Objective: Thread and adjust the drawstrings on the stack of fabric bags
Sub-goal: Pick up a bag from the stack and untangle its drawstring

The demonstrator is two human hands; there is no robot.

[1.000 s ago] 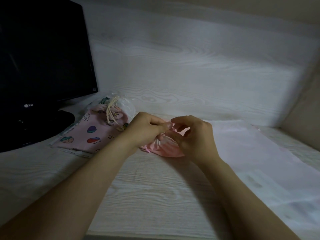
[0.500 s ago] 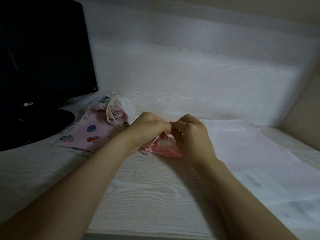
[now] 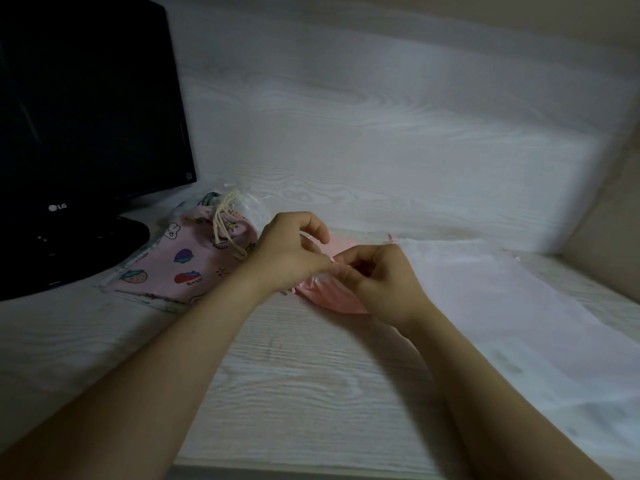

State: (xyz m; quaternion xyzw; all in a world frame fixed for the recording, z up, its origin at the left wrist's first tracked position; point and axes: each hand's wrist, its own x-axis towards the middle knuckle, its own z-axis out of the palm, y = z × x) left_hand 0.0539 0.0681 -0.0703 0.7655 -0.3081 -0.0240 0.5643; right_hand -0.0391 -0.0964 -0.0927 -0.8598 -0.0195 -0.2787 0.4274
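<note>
Pink fabric bag (image 3: 329,301) lies crumpled near the middle of the tabletop (image 3: 294,375), toward its back edge, and on my feed both hands meet over its top hem. I see the left hand (image 3: 287,251) with fingers curled, thumb and forefinger pinching the hem. The right hand (image 3: 381,285) is curled too, its fingertips nipping the same gathered edge, touching the left. Whether a cord runs between them I cannot tell. Toward the back left corner a printed bag (image 3: 180,268) lies flat, its beige drawstring (image 3: 221,220) tied at the neck, just beside the black monitor (image 3: 86,116). A white sheet (image 3: 502,306) covers the tabletop's right side.
</note>
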